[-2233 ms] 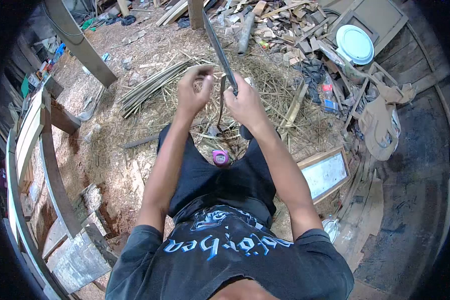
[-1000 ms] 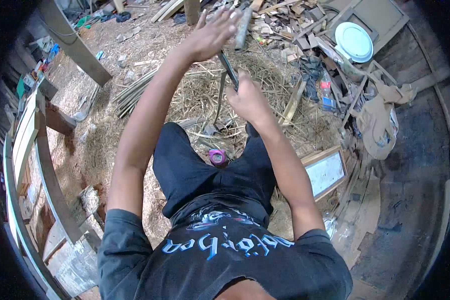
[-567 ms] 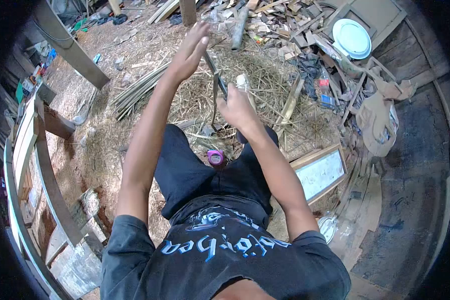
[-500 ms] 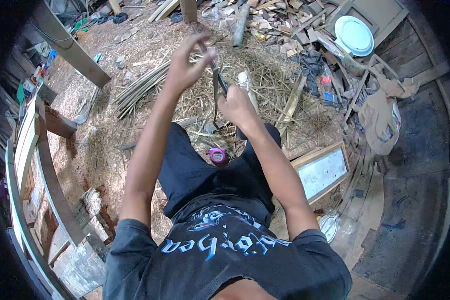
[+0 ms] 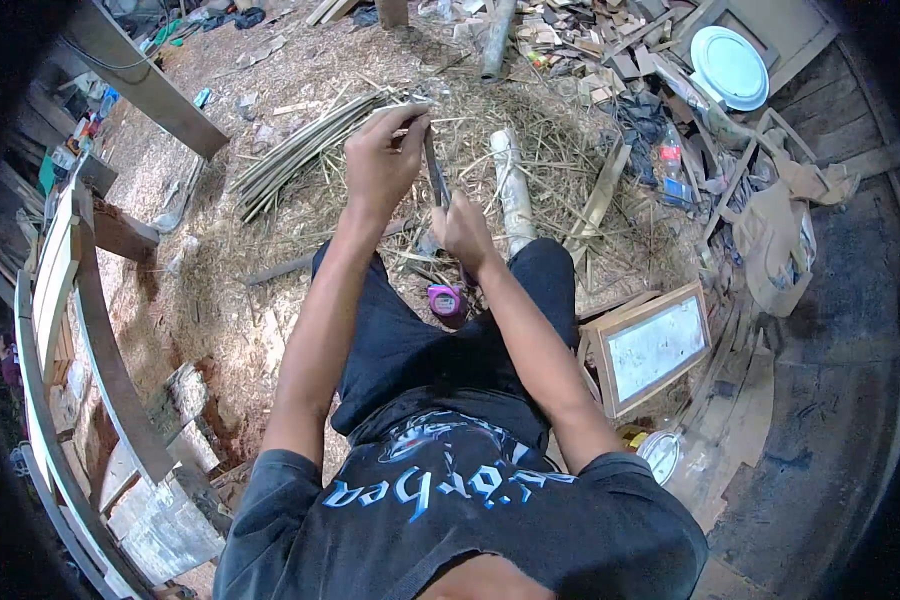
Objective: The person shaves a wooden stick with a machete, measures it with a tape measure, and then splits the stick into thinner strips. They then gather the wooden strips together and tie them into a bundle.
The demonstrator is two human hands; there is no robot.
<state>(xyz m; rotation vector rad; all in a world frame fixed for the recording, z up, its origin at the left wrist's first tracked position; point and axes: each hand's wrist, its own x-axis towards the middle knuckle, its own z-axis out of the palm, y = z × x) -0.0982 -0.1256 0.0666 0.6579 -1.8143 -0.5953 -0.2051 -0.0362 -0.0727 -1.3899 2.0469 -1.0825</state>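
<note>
A long, dark, narrow blade [image 5: 435, 172] is held between my hands, above the littered ground. My right hand [image 5: 464, 234] is closed around its lower end, hiding the handle. At the blade's upper end my left hand [image 5: 382, 165] has its thumb and fingers pinched together. A pink tape measure [image 5: 445, 301] lies between my legs, just below my right hand. Beside my right knee a pale, round pole [image 5: 511, 188] lies on the straw. Thin split strips [image 5: 305, 160] lie in a bundle to the left of my left hand.
Scrap wood [image 5: 590, 40] is piled at the top right, near a pale blue round lid [image 5: 730, 68]. A wood-framed panel [image 5: 654, 348] stands by my right thigh. Posts [image 5: 155, 90] and curved boards [image 5: 110, 350] are on the left.
My left hand was spread above the blade and has come down to its upper end, fingers now pinched. My right hand has moved slightly lower with the blade. The pale pole is now more exposed.
</note>
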